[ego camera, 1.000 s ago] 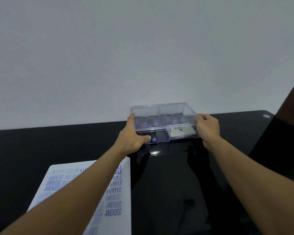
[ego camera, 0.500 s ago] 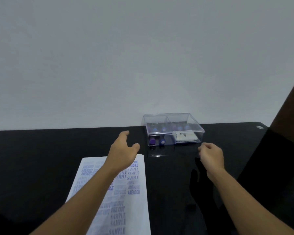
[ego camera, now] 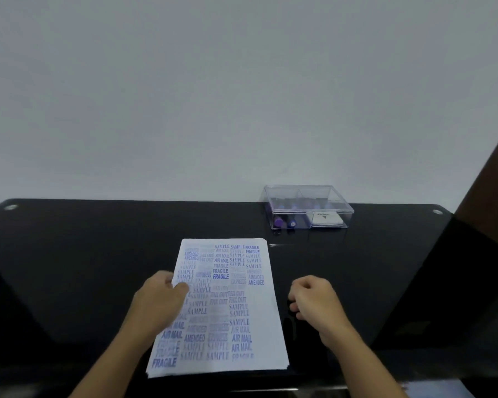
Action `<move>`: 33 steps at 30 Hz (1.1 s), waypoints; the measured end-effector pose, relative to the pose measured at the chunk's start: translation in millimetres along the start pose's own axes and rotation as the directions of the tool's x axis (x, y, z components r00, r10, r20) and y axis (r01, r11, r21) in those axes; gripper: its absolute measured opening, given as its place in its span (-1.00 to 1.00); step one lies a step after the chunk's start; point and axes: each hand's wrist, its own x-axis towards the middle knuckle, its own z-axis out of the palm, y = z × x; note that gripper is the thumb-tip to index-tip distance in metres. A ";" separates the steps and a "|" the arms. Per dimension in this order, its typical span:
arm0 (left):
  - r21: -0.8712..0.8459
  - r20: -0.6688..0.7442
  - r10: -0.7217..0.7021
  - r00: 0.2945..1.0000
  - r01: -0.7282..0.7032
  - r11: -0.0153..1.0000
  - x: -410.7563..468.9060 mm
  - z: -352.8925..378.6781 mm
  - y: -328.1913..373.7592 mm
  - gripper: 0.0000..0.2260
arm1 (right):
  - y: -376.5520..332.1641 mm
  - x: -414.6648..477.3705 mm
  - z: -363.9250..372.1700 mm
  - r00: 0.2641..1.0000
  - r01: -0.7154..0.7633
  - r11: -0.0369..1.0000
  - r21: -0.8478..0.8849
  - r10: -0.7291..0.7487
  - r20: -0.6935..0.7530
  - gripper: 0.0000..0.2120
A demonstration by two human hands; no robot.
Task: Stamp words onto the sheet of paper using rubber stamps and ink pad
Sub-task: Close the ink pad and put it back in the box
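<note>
**Desk:** What fills the frame?

**Photographer:** A glossy black table [ego camera: 98,254], with the sheet of paper [ego camera: 242,297], crowded with blue stamped words, lying near its front edge. A clear box [ego camera: 305,196] sits well behind it, to the right.

**Desk:** And the hands?

**Photographer:** The left hand [ego camera: 158,303] has its thumb [ego camera: 181,289] on the sheet's left edge, but it's too blurred to tell if it grips. The right hand [ego camera: 316,300] is clenched on nothing, just beside the sheet.

**Desk:** Inside the box?

**Photographer:** A white ink pad [ego camera: 325,219], with purple rubber stamps [ego camera: 283,222] left of it.

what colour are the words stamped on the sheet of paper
Blue-violet, some bold and some faded, on the white sheet of paper. The head view shows it best.
</note>
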 end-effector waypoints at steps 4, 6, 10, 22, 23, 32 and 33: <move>-0.026 -0.039 -0.083 0.996 0.082 0.996 -25.5 -17.1 -29.1 -0.52 | 2.0 -28.0 11.7 1.000 0.003 0.998 -0.061 -0.004 -0.007 -0.80; -0.028 -0.003 -0.088 0.996 0.088 0.996 -35.2 -22.6 -36.5 -0.50 | 1.9 -37.9 14.7 1.000 0.014 0.994 -0.110 -0.015 -0.010 -0.81; 0.028 0.113 -0.044 0.993 0.041 0.999 -50.4 -31.9 -50.7 -0.39 | 4.1 -55.8 18.4 0.992 0.124 0.950 -0.287 -0.121 0.026 -0.96; 0.279 0.264 0.264 0.928 -0.335 0.900 -65.9 -43.8 -59.9 -0.55 | 20.4 -80.1 15.6 0.917 0.393 0.757 -0.522 -0.284 0.278 -0.30; 0.294 0.265 0.287 0.921 -0.360 0.885 -66.2 -43.0 -60.5 -0.60 | 21.5 -80.5 16.0 0.912 0.407 0.745 -0.528 -0.296 0.285 -0.30; 0.332 0.217 0.370 0.903 -0.424 0.843 -58.7 -36.1 -71.5 -0.67 | 27.4 -76.4 17.8 0.877 0.480 0.678 -0.557 -0.375 0.299 -0.41; 0.336 0.213 0.369 0.905 -0.423 0.842 -57.9 -35.8 -71.4 -0.67 | 27.4 -75.9 18.3 0.874 0.486 0.668 -0.563 -0.382 0.301 -0.42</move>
